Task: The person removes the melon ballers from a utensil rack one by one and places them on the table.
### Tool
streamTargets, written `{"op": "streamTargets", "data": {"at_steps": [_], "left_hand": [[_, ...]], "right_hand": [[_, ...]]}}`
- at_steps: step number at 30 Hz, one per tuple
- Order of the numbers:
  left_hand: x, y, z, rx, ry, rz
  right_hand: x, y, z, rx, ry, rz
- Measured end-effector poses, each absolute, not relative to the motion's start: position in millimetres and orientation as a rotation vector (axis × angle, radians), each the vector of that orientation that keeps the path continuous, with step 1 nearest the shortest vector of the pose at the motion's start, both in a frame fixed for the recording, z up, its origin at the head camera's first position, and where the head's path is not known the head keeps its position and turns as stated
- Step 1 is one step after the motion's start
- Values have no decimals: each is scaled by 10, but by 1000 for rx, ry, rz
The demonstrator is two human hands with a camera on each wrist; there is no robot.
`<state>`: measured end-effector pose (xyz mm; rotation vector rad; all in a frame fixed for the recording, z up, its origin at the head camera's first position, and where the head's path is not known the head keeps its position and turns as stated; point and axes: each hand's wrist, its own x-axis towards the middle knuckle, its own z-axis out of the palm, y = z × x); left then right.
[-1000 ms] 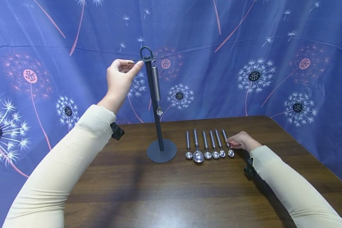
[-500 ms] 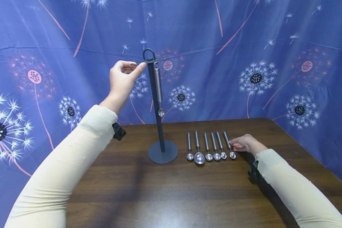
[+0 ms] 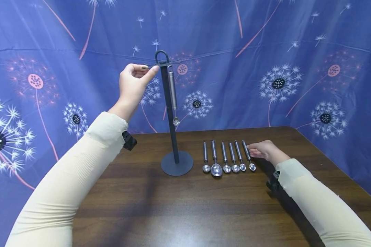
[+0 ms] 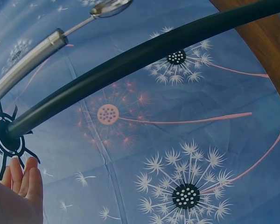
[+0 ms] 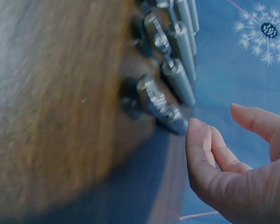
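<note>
My left hand [image 3: 133,84] pinches a hook at the top of a black utensil stand [image 3: 170,113], thumb and fingertips meeting there in the head view. From the stand's other side hangs a small metal scoop [image 3: 173,91], bowl down; the left wrist view shows this hanging scoop [image 4: 32,60] close up. On the table, several shiny scoops lie side by side, handles pointing away. My right hand [image 3: 267,151] is at the right end of the row, fingertips beside the handle of the rightmost scoop [image 3: 247,151]. In the right wrist view its thumb and fingers stand apart.
The stand's round base [image 3: 177,164] rests on the brown wooden table [image 3: 185,206], left of the row. A larger scoop [image 3: 216,169] lies second from the left in it. A blue dandelion-print cloth [image 3: 222,79] hangs behind the table.
My right hand has shifted from near the rightmost scoop's neck to farther up beside its handle. The left hand stays at the stand's top. The head view has shifted slightly.
</note>
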<state>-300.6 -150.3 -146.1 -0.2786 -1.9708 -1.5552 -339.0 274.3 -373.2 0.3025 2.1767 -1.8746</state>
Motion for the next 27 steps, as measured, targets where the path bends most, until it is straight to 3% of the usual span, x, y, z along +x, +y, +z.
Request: {"op": "streamTargets", "data": {"at_steps": [27], "left_hand": [[-2953,-1471,-1413,-212,-2088,-1417]], "right_hand": [[-3481,1970,-3159,87,2233,-1849]]}}
